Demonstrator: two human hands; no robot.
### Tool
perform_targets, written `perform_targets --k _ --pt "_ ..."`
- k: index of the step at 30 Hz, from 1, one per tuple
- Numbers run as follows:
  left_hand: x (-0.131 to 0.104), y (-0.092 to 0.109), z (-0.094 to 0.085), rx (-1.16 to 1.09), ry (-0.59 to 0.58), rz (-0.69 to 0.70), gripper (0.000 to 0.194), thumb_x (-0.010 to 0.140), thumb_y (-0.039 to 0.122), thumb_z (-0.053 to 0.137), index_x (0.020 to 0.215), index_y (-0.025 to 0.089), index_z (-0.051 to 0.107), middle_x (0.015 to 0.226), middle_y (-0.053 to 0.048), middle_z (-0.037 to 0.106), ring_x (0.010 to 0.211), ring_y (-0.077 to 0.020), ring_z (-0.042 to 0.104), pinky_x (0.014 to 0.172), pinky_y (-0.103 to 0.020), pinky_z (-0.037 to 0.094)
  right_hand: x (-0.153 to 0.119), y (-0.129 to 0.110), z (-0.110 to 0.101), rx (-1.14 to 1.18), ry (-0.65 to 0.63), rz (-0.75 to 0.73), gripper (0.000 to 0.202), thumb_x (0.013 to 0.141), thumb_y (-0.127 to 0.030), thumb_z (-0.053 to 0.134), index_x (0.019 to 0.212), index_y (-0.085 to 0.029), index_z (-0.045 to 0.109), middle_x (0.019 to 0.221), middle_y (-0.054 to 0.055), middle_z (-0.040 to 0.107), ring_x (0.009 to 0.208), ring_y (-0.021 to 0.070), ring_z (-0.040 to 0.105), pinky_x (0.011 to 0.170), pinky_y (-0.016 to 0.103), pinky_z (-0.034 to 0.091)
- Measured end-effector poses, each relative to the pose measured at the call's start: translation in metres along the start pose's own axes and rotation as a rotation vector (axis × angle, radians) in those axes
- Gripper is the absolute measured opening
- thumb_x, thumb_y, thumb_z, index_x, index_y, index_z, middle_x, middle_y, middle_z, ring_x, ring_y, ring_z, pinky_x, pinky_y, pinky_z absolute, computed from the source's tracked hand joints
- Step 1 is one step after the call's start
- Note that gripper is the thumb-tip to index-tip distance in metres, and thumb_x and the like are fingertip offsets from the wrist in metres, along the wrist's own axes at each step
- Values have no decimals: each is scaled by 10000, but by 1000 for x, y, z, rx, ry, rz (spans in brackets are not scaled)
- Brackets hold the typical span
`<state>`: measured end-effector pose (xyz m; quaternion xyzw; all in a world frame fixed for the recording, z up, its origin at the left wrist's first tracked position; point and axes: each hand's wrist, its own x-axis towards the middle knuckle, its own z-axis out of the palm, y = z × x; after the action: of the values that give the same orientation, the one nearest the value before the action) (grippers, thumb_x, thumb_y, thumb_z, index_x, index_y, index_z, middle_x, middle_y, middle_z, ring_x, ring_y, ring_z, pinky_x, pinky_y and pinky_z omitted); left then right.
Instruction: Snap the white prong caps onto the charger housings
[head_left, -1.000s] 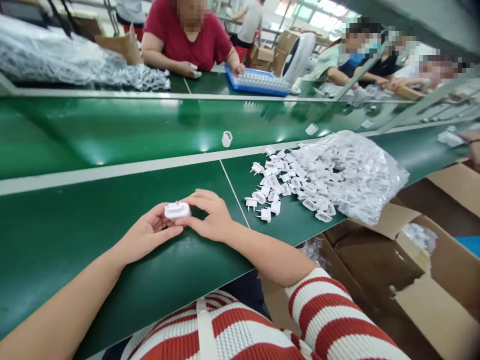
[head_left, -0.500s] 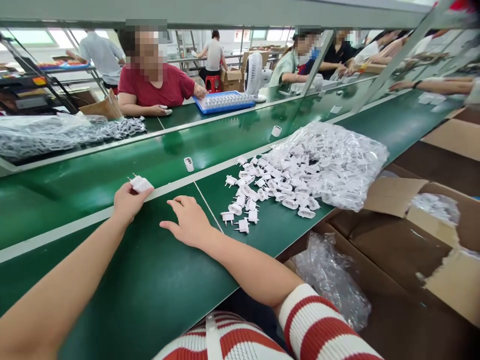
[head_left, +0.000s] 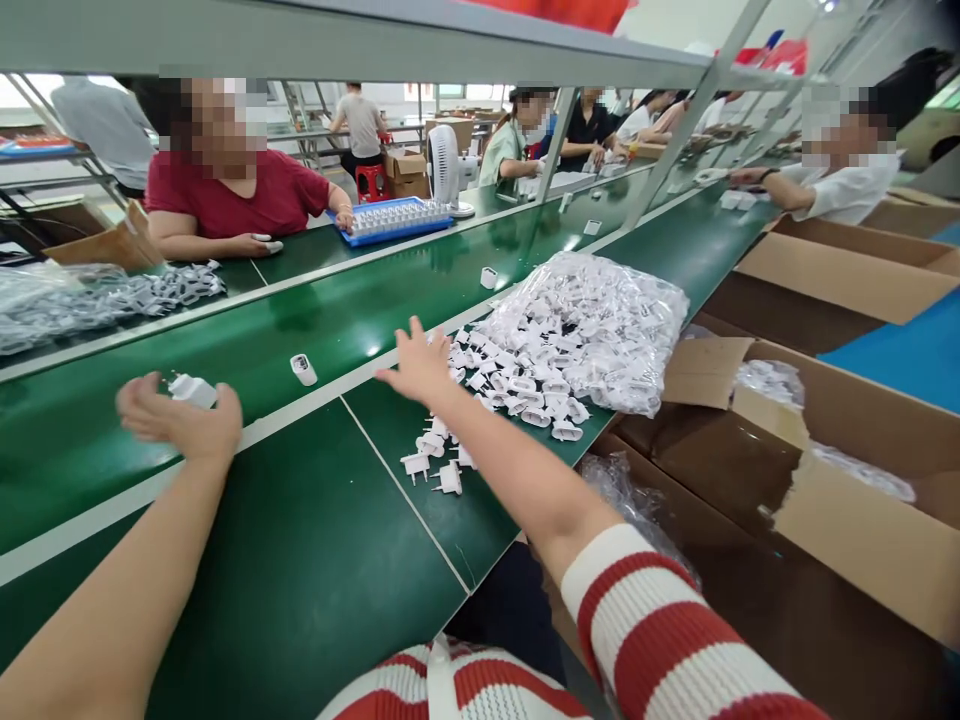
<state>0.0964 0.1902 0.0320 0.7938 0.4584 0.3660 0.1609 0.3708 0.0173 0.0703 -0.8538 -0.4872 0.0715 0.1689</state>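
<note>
Your left hand [head_left: 182, 418] no longer pinches the white adapter [head_left: 193, 391], fingers loosely parted around it; your spread right hand [head_left: 421, 368] now reaches the plug pile's [head_left: 534, 388] left edge.

The scene is brightly lit, with windows [head_left: 15, 100] washed out far beyond the left hand [head_left: 196, 430]. Its fingers [head_left: 142, 415] are smeared by motion blur. Glare is reflected by the green belt [head_left: 255, 360] between that hand and the right hand [head_left: 424, 370]; outer edges are stretched by distortion.
</note>
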Motion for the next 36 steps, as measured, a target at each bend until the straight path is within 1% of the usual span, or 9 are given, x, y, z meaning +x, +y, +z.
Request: perform_targets --k 3,7,12,17,23,26,30,34,36 --pt "-10 15 27 44 42 14 809 904 666 640 1487 160 399 1559 -221 450 1478 -497 414 1169 -714 302 41 45 -16 -66 -59 187 1004 955 -768 591 1745 -245 259 1853 122 -16 1622 650 53 1272 825 130" --pt "-7 38 68 52 -161 -135 1115 752 671 845 1563 63 381 1638 -330 389 1531 -548 345 1269 -674 285 51 72 -16 -120 -156 229 938 943 -801 564 1673 -224 443 1797 181 258 1626 632 82 1244 845 175" --pt "1 46 76 -24 -159 -193 690 918 315 655 1493 -19 468 1526 -341 501 1461 -477 440 1242 -599 360 14 58 -5 -137 -192 66 717 998 -705 549 1536 -234 616 1678 175 466 1542 516 376 1253 775 274" --pt "-28 39 53 -111 -164 -68 571 939 243 534 1477 50 537 1478 -245 583 1422 -388 467 1246 -522 373 -27 34 3 -73 -227 -159 493 993 -551 669 1400 -279 728 1615 95 567 1505 427 440 1282 626 313" --pt "-118 27 -2 -186 -245 28 549 971 405 577 1461 162 613 1371 -157 680 1258 -333 598 1113 -483 502 -62 -3 17 89 -263 -377 338 924 -391 795 1217 -223 800 1398 84 738 1442 338 531 1222 475 399" --pt "-164 19 -37 -215 -270 16 549 965 468 620 1438 192 651 1301 -140 702 1179 -313 633 1036 -448 537 -70 -26 27 172 -283 -461 137 892 -275 810 1013 -212 813 1333 77 776 1410 301 600 1245 470 376" --pt "-208 9 -78 -259 -315 -26 520 988 479 626 1426 200 654 1298 -136 704 1178 -300 633 1007 -425 538 -81 -50 35 305 -259 -544 54 928 -239 734 967 -212 761 1431 78 737 1559 326 481 1320 576 251" --pt "-226 4 -96 -285 -307 -73 607 948 480 702 1477 221 556 1384 -126 660 1204 -291 618 1052 -440 516 -104 -72 39 638 -210 -687 125 981 -287 641 1061 -212 701 1189 76 791 1159 259 737 1069 477 545" --pt "-226 2 -97 -287 -278 -105 553 923 488 743 1387 225 599 1337 -115 666 1183 -291 615 1040 -441 516 -118 -86 41 752 -225 -720 190 961 -308 679 1125 -215 659 1163 70 769 1016 209 739 902 384 596"
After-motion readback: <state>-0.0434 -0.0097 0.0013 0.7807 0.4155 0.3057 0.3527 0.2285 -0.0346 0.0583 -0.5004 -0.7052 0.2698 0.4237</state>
